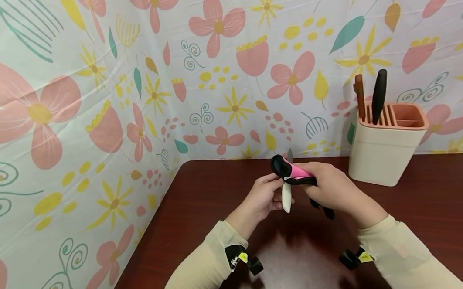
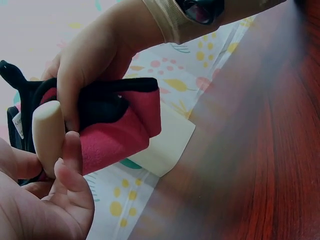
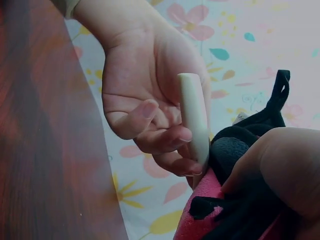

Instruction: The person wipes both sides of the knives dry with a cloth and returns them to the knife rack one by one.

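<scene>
A knife with a cream handle (image 1: 286, 198) stands upright in front of me, its blade tip (image 1: 289, 154) pointing away. My left hand (image 1: 261, 196) pinches the handle near the blade end, with the other fingers loosely bent, as the left wrist view shows. From the right, my right hand (image 1: 331, 184) grips a folded pink cloth with black trim (image 1: 299, 171). The cloth (image 2: 117, 142) lies against the knife just above the handle and hides most of the blade. A black strap (image 3: 276, 100) sticks out from the cloth.
At the back right of the dark wooden table (image 1: 204, 233) stands a cream knife block (image 1: 385, 154) with an orange top. A brown-handled knife (image 1: 360, 96) and a black-handled one (image 1: 380, 95) sit in its slots. Flowered fabric (image 1: 221, 97) hangs behind and on the left.
</scene>
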Motion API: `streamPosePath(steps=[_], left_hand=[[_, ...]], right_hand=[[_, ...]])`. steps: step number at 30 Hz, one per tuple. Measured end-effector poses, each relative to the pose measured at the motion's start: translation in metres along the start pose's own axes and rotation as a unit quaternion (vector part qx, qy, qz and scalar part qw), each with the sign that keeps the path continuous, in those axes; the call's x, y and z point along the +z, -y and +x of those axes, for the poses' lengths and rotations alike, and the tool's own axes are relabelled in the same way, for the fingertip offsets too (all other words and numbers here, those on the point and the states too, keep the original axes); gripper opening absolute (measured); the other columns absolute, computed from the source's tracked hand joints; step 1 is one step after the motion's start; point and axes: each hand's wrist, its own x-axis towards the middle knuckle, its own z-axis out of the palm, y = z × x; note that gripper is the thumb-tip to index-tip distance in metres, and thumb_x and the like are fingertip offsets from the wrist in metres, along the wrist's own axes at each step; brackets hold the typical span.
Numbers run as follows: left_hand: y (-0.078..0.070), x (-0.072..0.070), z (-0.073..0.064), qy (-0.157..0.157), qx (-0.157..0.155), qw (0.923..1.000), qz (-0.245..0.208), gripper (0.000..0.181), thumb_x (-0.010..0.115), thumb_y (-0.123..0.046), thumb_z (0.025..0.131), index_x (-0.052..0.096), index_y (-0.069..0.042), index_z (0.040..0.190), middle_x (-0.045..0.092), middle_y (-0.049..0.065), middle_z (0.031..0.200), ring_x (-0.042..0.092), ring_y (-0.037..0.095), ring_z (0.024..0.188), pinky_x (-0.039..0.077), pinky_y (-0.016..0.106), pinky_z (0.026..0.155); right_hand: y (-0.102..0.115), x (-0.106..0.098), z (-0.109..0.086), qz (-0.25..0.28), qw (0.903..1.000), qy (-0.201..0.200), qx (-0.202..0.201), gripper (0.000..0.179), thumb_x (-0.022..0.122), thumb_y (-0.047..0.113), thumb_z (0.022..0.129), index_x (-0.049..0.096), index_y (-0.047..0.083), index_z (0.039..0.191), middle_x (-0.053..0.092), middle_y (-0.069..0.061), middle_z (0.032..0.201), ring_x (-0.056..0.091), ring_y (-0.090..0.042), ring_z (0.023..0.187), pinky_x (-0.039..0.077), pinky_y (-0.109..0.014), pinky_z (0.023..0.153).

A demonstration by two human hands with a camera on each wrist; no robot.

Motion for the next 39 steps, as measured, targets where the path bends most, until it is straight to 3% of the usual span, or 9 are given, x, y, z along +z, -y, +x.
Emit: streamPosePath(steps=[7,14,20,27,30,33,39], left_hand=[[-0.005,0.000,-0.001,-0.002,0.002,1.0000,-0.005,0.031,0.053,-0.021,0.107,0.068,-0.021,0.133,0.074,-0.001,0.082,0.072,0.011,0.061,0.051,0.025,0.050],[-0.006,-0.002,0.000,-0.021,0.013,0.9996,-0.016,0.033,0.052,-0.021,0.107,0.067,-0.022,0.136,0.073,-0.001,0.083,0.071,0.012,0.062,0.052,0.026,0.050],[-0.006,-0.004,0.002,-0.046,0.037,0.9980,-0.025,0.029,0.057,-0.017,0.103,0.070,-0.017,0.130,0.071,0.000,0.080,0.069,0.011,0.059,0.049,0.024,0.048],[-0.004,-0.003,0.006,-0.071,0.044,0.9961,-0.027,0.013,0.068,-0.020,0.098,0.074,-0.017,0.109,0.060,-0.006,0.069,0.052,0.008,0.051,0.041,0.021,0.044],[-0.004,-0.003,0.005,-0.073,0.038,0.9965,-0.020,0.019,0.067,-0.019,0.098,0.074,-0.016,0.115,0.057,-0.007,0.064,0.050,0.008,0.050,0.040,0.022,0.044],[-0.004,-0.003,0.006,-0.070,0.033,0.9969,-0.017,0.029,0.065,-0.015,0.098,0.071,-0.016,0.127,0.066,-0.007,0.072,0.054,0.007,0.052,0.042,0.023,0.046],[-0.003,-0.006,0.008,-0.063,0.024,0.9975,-0.024,0.036,0.059,-0.017,0.104,0.064,-0.015,0.140,0.077,0.003,0.102,0.070,0.008,0.074,0.056,0.025,0.057]], right_hand=[[0.001,-0.007,0.000,0.069,0.9968,0.012,0.039,0.034,0.067,0.007,0.088,0.071,0.022,0.118,0.067,-0.003,0.085,0.058,-0.017,0.067,0.044,-0.033,0.064],[0.005,-0.007,-0.002,0.087,0.9946,0.025,0.051,0.043,0.062,0.004,0.087,0.069,0.019,0.127,0.071,-0.006,0.093,0.060,-0.018,0.069,0.046,-0.034,0.065],[0.010,-0.006,-0.003,0.072,0.9967,0.033,0.017,0.036,0.066,0.007,0.089,0.072,0.028,0.118,0.067,0.002,0.080,0.058,-0.015,0.068,0.045,-0.032,0.064],[0.018,-0.012,-0.008,0.073,0.9942,0.075,-0.025,0.033,0.068,0.007,0.089,0.072,0.035,0.107,0.059,0.009,0.071,0.056,-0.011,0.071,0.044,-0.027,0.065],[0.020,-0.017,-0.011,0.075,0.9920,0.098,-0.027,0.041,0.066,0.004,0.087,0.073,0.034,0.113,0.061,0.010,0.074,0.057,-0.010,0.071,0.045,-0.027,0.065],[0.020,-0.020,-0.013,0.076,0.9891,0.119,-0.041,0.046,0.064,0.001,0.086,0.073,0.033,0.118,0.062,0.011,0.074,0.056,-0.007,0.070,0.045,-0.025,0.065],[0.019,-0.022,-0.016,0.101,0.9760,0.173,-0.085,0.036,0.062,-0.004,0.085,0.070,0.031,0.093,0.060,0.014,0.071,0.056,-0.004,0.065,0.048,-0.024,0.063]])
